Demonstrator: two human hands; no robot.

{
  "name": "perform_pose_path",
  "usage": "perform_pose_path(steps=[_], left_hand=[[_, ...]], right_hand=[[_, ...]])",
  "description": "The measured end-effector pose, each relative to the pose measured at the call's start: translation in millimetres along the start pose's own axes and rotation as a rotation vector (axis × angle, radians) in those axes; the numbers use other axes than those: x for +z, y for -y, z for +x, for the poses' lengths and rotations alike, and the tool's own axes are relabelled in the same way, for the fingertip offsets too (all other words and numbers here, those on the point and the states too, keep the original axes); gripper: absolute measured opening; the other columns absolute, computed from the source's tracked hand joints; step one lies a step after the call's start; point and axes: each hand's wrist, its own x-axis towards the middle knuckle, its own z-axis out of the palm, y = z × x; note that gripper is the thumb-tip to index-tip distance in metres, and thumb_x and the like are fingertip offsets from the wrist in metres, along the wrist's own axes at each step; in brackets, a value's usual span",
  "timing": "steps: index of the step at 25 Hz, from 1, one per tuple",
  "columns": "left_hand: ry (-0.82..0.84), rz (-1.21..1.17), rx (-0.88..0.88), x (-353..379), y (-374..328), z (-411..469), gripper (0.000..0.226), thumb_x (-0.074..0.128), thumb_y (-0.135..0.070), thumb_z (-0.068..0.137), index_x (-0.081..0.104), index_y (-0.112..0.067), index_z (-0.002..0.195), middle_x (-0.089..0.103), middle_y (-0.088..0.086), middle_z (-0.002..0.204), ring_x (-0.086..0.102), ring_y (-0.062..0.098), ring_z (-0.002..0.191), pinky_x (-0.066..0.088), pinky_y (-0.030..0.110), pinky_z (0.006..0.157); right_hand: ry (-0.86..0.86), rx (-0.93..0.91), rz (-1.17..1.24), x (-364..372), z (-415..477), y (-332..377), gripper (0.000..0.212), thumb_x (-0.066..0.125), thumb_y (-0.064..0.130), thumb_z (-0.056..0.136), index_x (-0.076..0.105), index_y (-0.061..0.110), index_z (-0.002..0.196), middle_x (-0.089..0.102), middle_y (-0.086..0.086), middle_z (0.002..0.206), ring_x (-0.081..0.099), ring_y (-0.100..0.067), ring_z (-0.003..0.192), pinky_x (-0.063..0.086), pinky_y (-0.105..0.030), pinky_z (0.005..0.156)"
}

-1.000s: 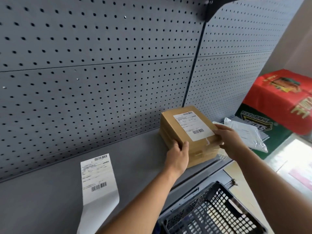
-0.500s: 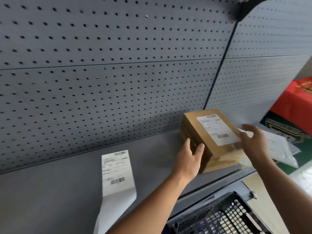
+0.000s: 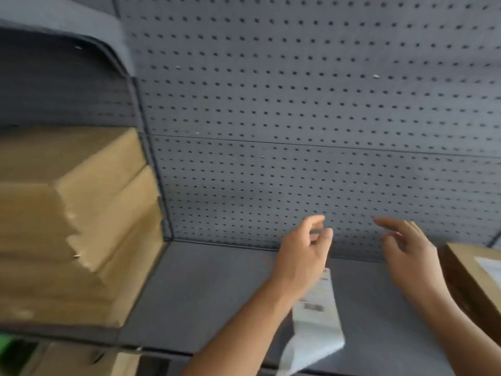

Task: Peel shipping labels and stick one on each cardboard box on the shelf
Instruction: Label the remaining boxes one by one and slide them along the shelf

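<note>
- Released a moment ago: the labelled cardboard box (image 3: 477, 280), gripped by both hands half a second back, now sitting alone at the right edge of the view on the grey shelf (image 3: 217, 289), white label facing up.
- Gaze swung left since then – stacked brown boxes (image 3: 81, 213) now in view in the neighbouring bay on the left, beyond the upright divider (image 3: 151, 164); no labels visible on the faces shown, though heavily blurred.
- Left hand (image 3: 303, 256) raised above the shelf, fingers loosely curled, thumb and forefinger nearly meeting, gripping nothing.
- Right hand (image 3: 406, 251) spread open, fingers apart, empty, just left of the labelled box and clear of it.
- Label strip (image 3: 317, 308) lying flat on the shelf beneath and just near of the left wrist, its near end hanging over the front lip.
- Probable meaning: one box done, next label to be peeled – likely for the stack on the left.
- Room: bare shelf surface between divider and labelled box, pegboard (image 3: 298, 90) close behind the hands at the far side.
- Edges to mind: front lip of the shelf where the strip overhangs – an easy spot to knock it off – and the divider blocking a straight sideways reach into the left bay.
</note>
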Motion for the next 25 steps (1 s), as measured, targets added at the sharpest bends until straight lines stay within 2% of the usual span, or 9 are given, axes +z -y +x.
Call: perform_pose_path(steps=[3, 5, 9, 11, 15, 19, 23, 25], left_hand=[[-0.143, 0.090, 0.068, -84, -15, -19, 0.041, 0.049, -0.035, 0.106, 0.053, -0.021, 0.144, 0.059, -0.010, 0.141, 0.056, -0.003, 0.119, 0.035, -0.004, 0.084], [-0.253, 0.132, 0.095, -138, -23, -33, 0.040, 0.048, -0.037, 0.105, 0.054, -0.024, 0.143, 0.060, -0.011, 0.140, 0.056, -0.004, 0.118, 0.037, -0.002, 0.085], [-0.481, 0.302, 0.186, -235, -35, -62, 0.040, 0.048, -0.043, 0.104, 0.055, -0.030, 0.141, 0.061, -0.016, 0.137, 0.056, -0.005, 0.121, 0.044, 0.016, 0.101], [-0.562, 0.422, 0.203, -276, -40, -74, 0.041, 0.046, -0.044, 0.104, 0.055, -0.029, 0.141, 0.061, -0.015, 0.138, 0.056, 0.000, 0.124, 0.047, 0.028, 0.107], [-0.692, 0.554, 0.180, -344, -41, -101, 0.039, 0.046, -0.041, 0.104, 0.059, -0.025, 0.137, 0.063, -0.011, 0.135, 0.058, 0.008, 0.124, 0.049, 0.040, 0.108], [-0.801, 0.638, 0.117, -400, -31, -119, 0.037, 0.047, -0.041, 0.104, 0.063, -0.026, 0.133, 0.065, -0.010, 0.131, 0.058, 0.010, 0.122, 0.048, 0.042, 0.106], [-0.854, 0.671, -0.075, -451, -2, -130, 0.039, 0.044, -0.047, 0.104, 0.062, -0.030, 0.133, 0.063, -0.006, 0.134, 0.059, 0.017, 0.117, 0.048, 0.038, 0.094], [-0.898, 0.612, -0.107, -469, 14, -134, 0.041, 0.045, -0.048, 0.103, 0.061, -0.029, 0.135, 0.061, -0.004, 0.137, 0.057, 0.018, 0.121, 0.048, 0.040, 0.098]], right_hand=[[0.123, -0.079, 0.150, 46, -3, 65, 0.030, 0.052, 0.012, 0.098, 0.067, 0.024, 0.121, 0.063, 0.006, 0.120, 0.061, -0.015, 0.109, 0.043, -0.026, 0.086], [0.195, -0.105, 0.241, 72, -6, 106, 0.028, 0.051, 0.018, 0.100, 0.065, 0.028, 0.122, 0.063, 0.008, 0.123, 0.060, -0.008, 0.110, 0.042, -0.020, 0.083], [0.329, -0.192, 0.347, 116, -17, 185, 0.032, 0.047, 0.030, 0.103, 0.058, 0.030, 0.133, 0.057, 0.014, 0.129, 0.053, -0.001, 0.117, 0.036, -0.011, 0.086], [0.368, -0.256, 0.357, 133, -20, 220, 0.035, 0.045, 0.034, 0.103, 0.056, 0.030, 0.136, 0.054, 0.015, 0.131, 0.050, -0.002, 0.121, 0.036, -0.014, 0.090], [0.420, -0.339, 0.341, 164, -21, 276, 0.037, 0.043, 0.037, 0.103, 0.054, 0.030, 0.137, 0.050, 0.015, 0.133, 0.049, -0.004, 0.121, 0.035, -0.015, 0.087], [0.459, -0.372, 0.319, 190, -24, 314, 0.038, 0.042, 0.039, 0.103, 0.053, 0.029, 0.138, 0.049, 0.011, 0.138, 0.047, -0.007, 0.126, 0.034, -0.020, 0.092], [0.511, -0.367, 0.299, 213, -28, 340, 0.042, 0.041, 0.040, 0.103, 0.049, 0.027, 0.142, 0.048, 0.006, 0.140, 0.041, -0.003, 0.126, 0.030, -0.024, 0.096], [0.548, -0.320, 0.312, 224, -30, 347, 0.045, 0.041, 0.042, 0.102, 0.046, 0.028, 0.144, 0.046, 0.005, 0.143, 0.041, -0.003, 0.125, 0.032, -0.026, 0.097]])
